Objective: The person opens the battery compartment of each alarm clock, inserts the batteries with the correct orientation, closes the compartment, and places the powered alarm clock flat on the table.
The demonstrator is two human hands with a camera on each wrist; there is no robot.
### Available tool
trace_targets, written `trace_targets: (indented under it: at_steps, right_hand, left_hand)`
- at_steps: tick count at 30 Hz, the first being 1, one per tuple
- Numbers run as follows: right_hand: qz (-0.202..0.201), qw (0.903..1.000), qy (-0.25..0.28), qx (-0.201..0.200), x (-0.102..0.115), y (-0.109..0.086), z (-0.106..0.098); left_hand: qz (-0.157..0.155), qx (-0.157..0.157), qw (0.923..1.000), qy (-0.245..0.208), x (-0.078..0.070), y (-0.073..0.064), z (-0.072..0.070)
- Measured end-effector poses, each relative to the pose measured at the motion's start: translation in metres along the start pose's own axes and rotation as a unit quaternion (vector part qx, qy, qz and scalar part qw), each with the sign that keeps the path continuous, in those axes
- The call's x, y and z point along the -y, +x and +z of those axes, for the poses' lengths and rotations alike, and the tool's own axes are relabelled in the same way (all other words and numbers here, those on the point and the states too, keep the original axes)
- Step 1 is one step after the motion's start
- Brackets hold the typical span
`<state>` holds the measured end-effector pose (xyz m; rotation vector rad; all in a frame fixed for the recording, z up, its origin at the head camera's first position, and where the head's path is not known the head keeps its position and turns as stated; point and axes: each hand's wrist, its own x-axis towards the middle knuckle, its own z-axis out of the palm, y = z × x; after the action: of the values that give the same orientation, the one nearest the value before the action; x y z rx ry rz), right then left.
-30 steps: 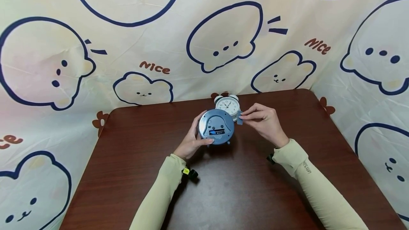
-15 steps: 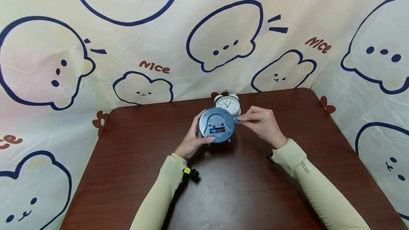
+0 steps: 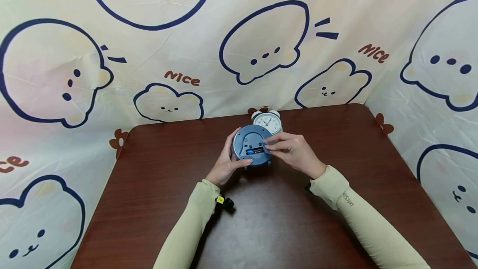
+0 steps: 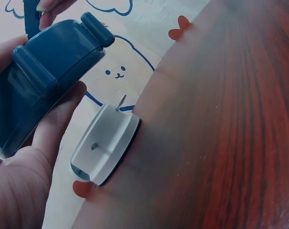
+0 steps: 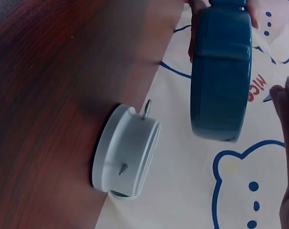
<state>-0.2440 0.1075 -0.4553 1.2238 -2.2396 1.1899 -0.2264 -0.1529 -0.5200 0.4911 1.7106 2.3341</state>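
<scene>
A round blue alarm clock is held up in my left hand, its back turned toward me. My left thumb lies along the lower edge of the back, with the fingers around the left side. A battery shows in the uncovered slot. My right hand is at the clock's right side, fingertips over the edge of the back. Between thumb and fingers it pinches a small blue battery cover, mostly hidden by the fingers in the head view. In the right wrist view only a tip of the cover shows.
A white twin-bell alarm clock stands face forward just behind the blue one, near the back edge of the brown table. A printed cloth hangs behind the table and along both sides.
My right hand has moved left with the battery cover, from beside the blue alarm clock to over the right part of its back. The left hand and clock have stayed nearly still.
</scene>
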Motion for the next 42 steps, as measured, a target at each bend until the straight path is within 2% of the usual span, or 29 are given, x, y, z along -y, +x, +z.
trace_targets:
  at_steps: [4, 9, 14, 16, 20, 24, 33, 38, 42]
  right_hand:
    - [-0.019, 0.9993, -0.03, 0.013, 0.004, 0.002, 0.004]
    - [-0.048, 0.9976, -0.05, -0.007, 0.007, 0.003, 0.01]
    - [-0.115, 0.9877, -0.104, -0.019, 0.008, 0.004, 0.012]
    - [-0.127, 0.9844, -0.121, -0.013, 0.008, 0.004, 0.013]
    - [-0.128, 0.9765, -0.174, 0.011, 0.006, 0.005, 0.018]
    - [-0.123, 0.9641, -0.232, 0.04, 0.008, 0.008, 0.025]
    - [-0.106, 0.9542, -0.262, 0.097, 0.013, 0.009, 0.028]
    - [-0.121, 0.9469, -0.276, 0.111, 0.012, 0.01, 0.027]
    - [-0.159, 0.9342, -0.303, 0.103, 0.01, 0.01, 0.026]
  left_hand:
    - [0.002, -0.003, 1.0, -0.005, 0.002, 0.0, 0.001]
    - [0.004, -0.014, 0.9999, -0.004, 0.004, 0.001, 0.002]
    - [0.008, -0.037, 0.9992, 0.012, 0.007, 0.001, 0.003]
    - [0.01, -0.049, 0.9985, 0.022, 0.007, 0.001, 0.004]
    - [0.011, -0.067, 0.9968, 0.041, 0.008, 0.001, 0.005]
    - [0.011, -0.079, 0.9957, 0.048, 0.008, 0.001, 0.007]
    - [0.002, -0.082, 0.9956, 0.046, 0.009, 0.002, 0.009]
    - [0.005, -0.082, 0.9955, 0.048, 0.008, 0.002, 0.008]
    - [0.007, -0.08, 0.9954, 0.053, 0.008, 0.002, 0.009]
